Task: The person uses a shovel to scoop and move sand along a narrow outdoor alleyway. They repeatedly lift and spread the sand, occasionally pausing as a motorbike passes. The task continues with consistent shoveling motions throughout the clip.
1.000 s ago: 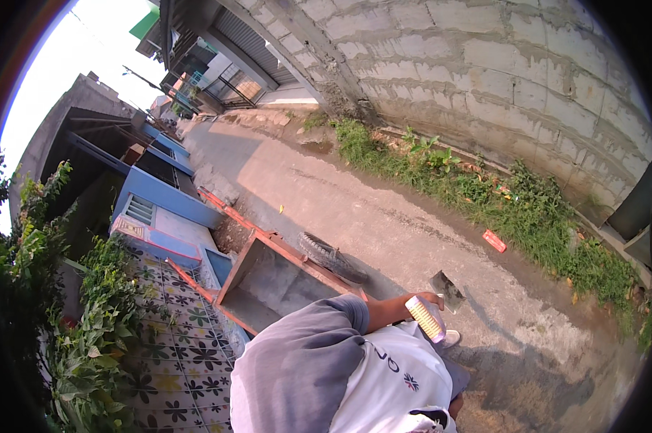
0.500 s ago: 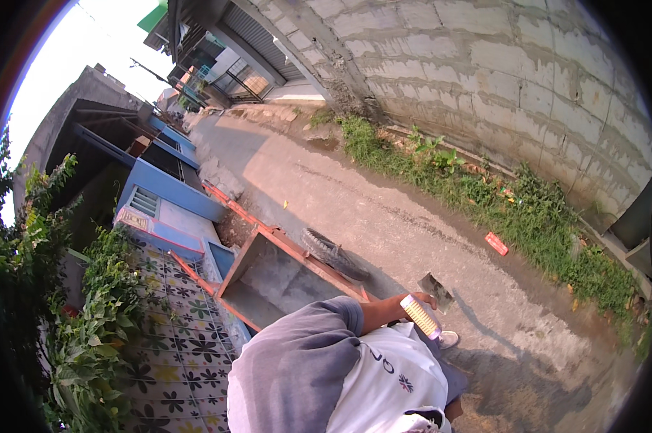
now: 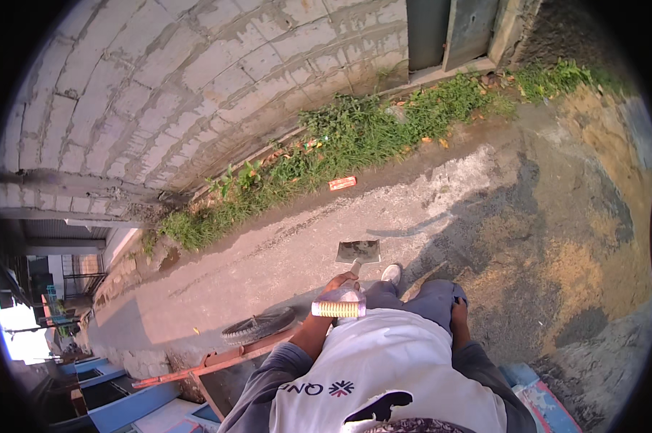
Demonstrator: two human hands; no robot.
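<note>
- Left hand (image 3: 338, 287) is closed round a shovel (image 3: 358, 252) handle, blade low above the concrete path (image 3: 268, 252).
- Right hand (image 3: 459, 315) rests on the thigh, its openness unclear.
- One-handed grip risks the blade swinging into the shoe (image 3: 391, 274).

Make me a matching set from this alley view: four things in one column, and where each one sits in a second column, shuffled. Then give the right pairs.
Things
1. shovel
2. red wrapper
3. wheel
4. block wall

Places
A. on the ground at the edge of the grass strip
B. held in the left hand, blade out in front
C. behind the grass, along the far side of the path
D. lying by the orange wheelbarrow frame, lower left

Pairs: 1-B, 2-A, 3-D, 4-C
</note>
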